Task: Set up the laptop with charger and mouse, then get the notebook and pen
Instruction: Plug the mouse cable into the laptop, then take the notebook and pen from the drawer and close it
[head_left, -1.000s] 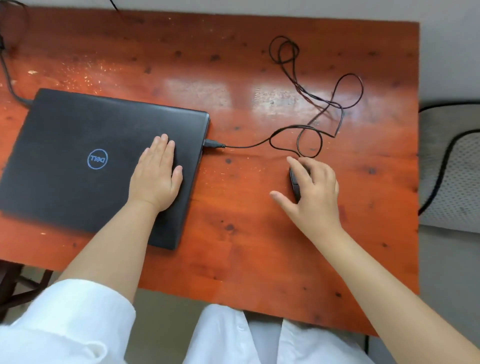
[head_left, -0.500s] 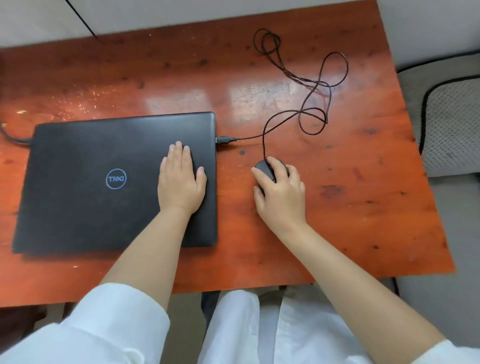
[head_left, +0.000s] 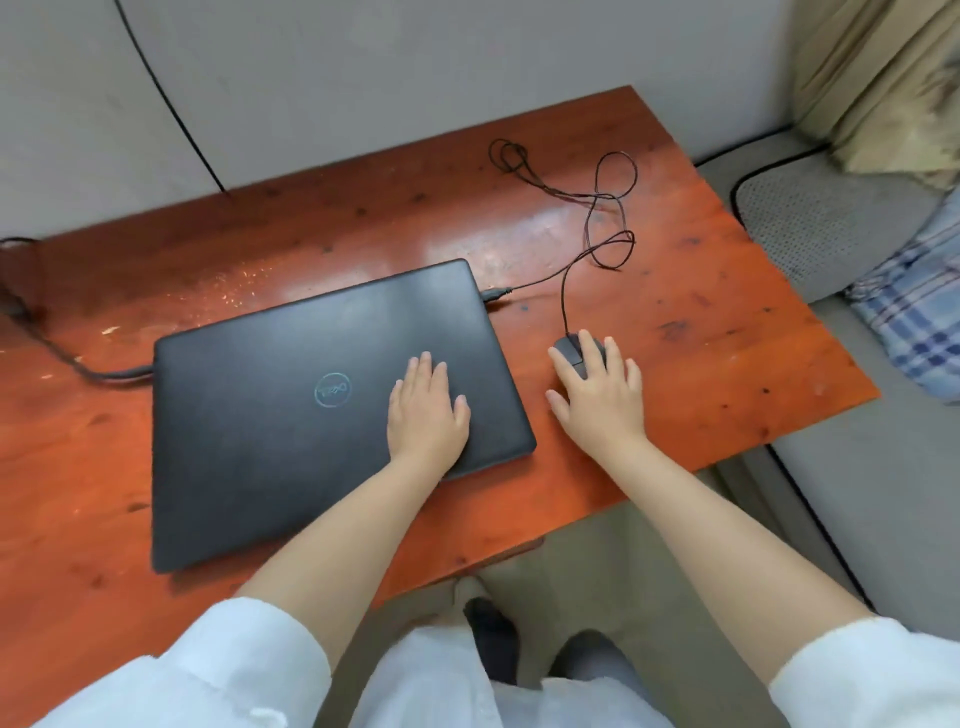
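A closed black laptop (head_left: 270, 405) lies on the orange wooden table (head_left: 701, 332). My left hand (head_left: 428, 413) rests flat on the lid near its right edge, fingers apart. A black wired mouse (head_left: 569, 349) sits just right of the laptop, and my right hand (head_left: 597, 389) covers it with fingers over the buttons. The mouse cable (head_left: 597, 228) loops across the table's far right and plugs into the laptop's right side (head_left: 496, 295). A thick black charger cable (head_left: 78, 364) enters the laptop's left side. No notebook or pen is visible.
A grey wall stands behind the table, with a thin black wire (head_left: 166, 98) running down it. To the right is a grey seat with a mesh cushion (head_left: 831, 218) and a blue checked cloth (head_left: 914, 306). The table's near edge is close to my knees.
My right hand has slid the mouse left, closer to the laptop. The camera has pulled back and turned, showing more wall and the seat at right. My left hand stays on the lid.
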